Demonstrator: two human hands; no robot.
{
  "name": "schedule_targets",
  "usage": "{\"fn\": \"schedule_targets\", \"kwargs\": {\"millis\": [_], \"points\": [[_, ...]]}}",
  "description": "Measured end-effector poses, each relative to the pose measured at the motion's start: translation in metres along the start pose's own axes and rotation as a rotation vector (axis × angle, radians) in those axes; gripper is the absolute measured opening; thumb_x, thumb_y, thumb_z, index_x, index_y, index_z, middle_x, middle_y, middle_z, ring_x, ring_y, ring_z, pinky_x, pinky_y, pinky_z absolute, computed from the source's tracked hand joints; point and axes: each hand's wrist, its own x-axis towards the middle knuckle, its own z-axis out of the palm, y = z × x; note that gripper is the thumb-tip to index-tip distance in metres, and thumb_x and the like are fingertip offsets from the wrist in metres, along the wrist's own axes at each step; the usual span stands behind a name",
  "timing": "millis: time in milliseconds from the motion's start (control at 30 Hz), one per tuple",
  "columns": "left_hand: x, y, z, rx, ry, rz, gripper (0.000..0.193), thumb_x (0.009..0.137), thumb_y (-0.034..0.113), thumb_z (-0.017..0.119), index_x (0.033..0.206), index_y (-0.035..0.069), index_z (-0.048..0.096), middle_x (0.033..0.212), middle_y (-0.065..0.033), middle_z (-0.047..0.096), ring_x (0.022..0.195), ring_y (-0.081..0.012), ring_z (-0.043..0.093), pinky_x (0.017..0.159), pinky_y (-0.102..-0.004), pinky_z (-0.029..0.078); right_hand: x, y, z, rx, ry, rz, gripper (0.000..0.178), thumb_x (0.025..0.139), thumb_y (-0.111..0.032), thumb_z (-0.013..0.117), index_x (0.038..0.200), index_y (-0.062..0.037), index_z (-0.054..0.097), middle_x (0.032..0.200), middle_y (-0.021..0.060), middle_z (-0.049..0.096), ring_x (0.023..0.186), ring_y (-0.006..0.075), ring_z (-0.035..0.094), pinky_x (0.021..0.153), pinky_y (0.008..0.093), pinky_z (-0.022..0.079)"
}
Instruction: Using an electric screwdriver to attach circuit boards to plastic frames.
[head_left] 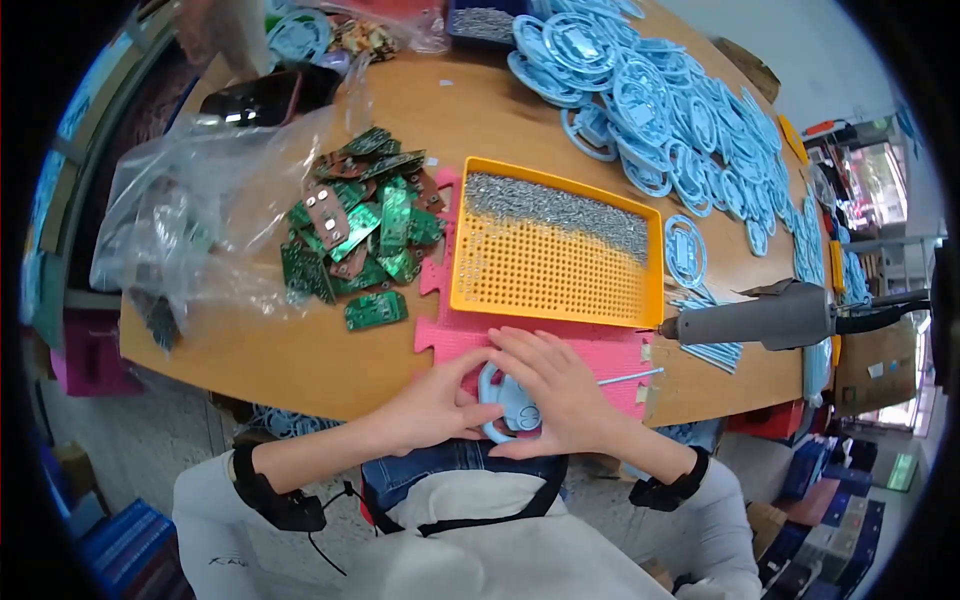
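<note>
Fingers (527,354) around blue part (518,408), near table edge (310,408); yellow tray (556,315) ahead

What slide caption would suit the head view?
Left hand and right hand hold a light-blue piece near circuit boards and a yellow tray.

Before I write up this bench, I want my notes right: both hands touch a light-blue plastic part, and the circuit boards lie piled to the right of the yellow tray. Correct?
Not quite: the head view shows the circuit boards piled left of the yellow tray. The left hand and right hand do touch the light-blue plastic part.
</note>
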Motion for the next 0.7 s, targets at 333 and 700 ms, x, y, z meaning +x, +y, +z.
{"fn": "schedule_targets", "kwargs": {"millis": [333, 700], "points": [[0.005, -0.005, 0.008, -0.058, 0.064, -0.004, 0.050, 0.087, -0.002, 0.058, 0.132, -0.001, 0.036, 0.093, -0.0131, 0.064, 0.077, -0.0169, 0.067, 0.064, -0.0292, 0.055, 0.004, 0.001, 0.007, -0.193, -0.077, 0.039, 0.090, 0.068, -0.058, 0.067, 0.135, -0.0029, 0.044, 0.142, 0.0154, 0.041, 0.129, 0.0299, 0.041, 0.105, 0.0478, 0.029], [0.011, -0.005, 0.005, -0.073, 0.029, 0.009, 0.048, 0.088, 0.003, 0.060, 0.130, -0.001, 0.038, 0.092, -0.0109, 0.064, 0.069, -0.0146, 0.066, 0.057, -0.0259, 0.052, 0.001, 0.004, 0.007, -0.134, -0.048, 0.015, 0.089, 0.070, -0.054, 0.068, 0.136, -0.0014, 0.042, 0.143, 0.0184, 0.039, 0.132, 0.0309, 0.039, 0.105, 0.0472, 0.030]]}}
